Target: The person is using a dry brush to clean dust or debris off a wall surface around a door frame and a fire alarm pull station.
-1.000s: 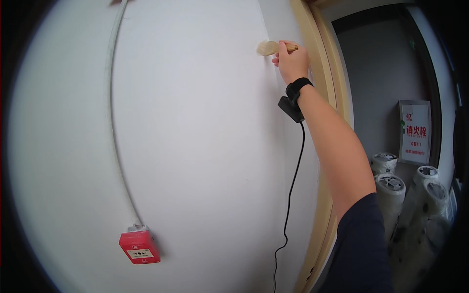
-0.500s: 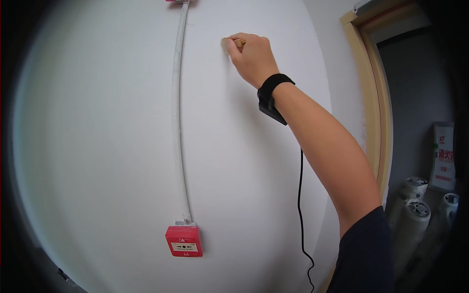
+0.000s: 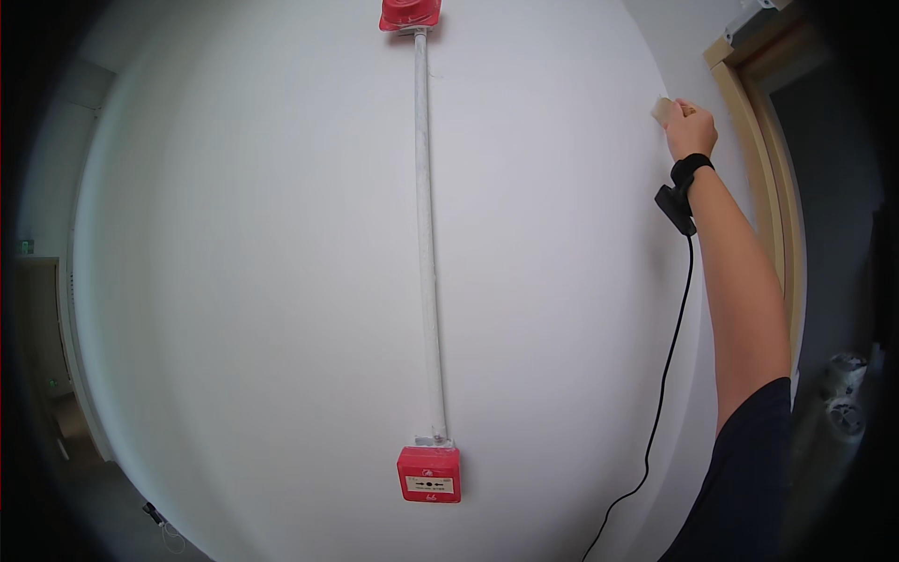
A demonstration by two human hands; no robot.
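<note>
My right hand (image 3: pixel 691 131) is raised high at the right side of a white wall (image 3: pixel 552 281). Its fingers are closed round the wooden handle of a paintbrush (image 3: pixel 662 111), whose pale, flat head is at the wall near the corner by the door frame. Most of the handle is hidden in my fist. A black strap with a small black device (image 3: pixel 676 208) circles my right wrist, and a black cable (image 3: pixel 667 375) hangs down from it. My left hand is out of view.
A white-painted pipe (image 3: pixel 426 234) runs down the wall between a red alarm unit (image 3: pixel 410 13) and a red call-point box (image 3: pixel 429 475). To the right stand a wooden door frame (image 3: pixel 763 178) and wrapped cylinders (image 3: pixel 846 417). A doorway (image 3: pixel 42 328) shows far left.
My right hand has moved right with the paintbrush, from beside the pipe to the wall's right edge. The view has shifted, bringing more of the upper red alarm unit and the left doorway into sight.
</note>
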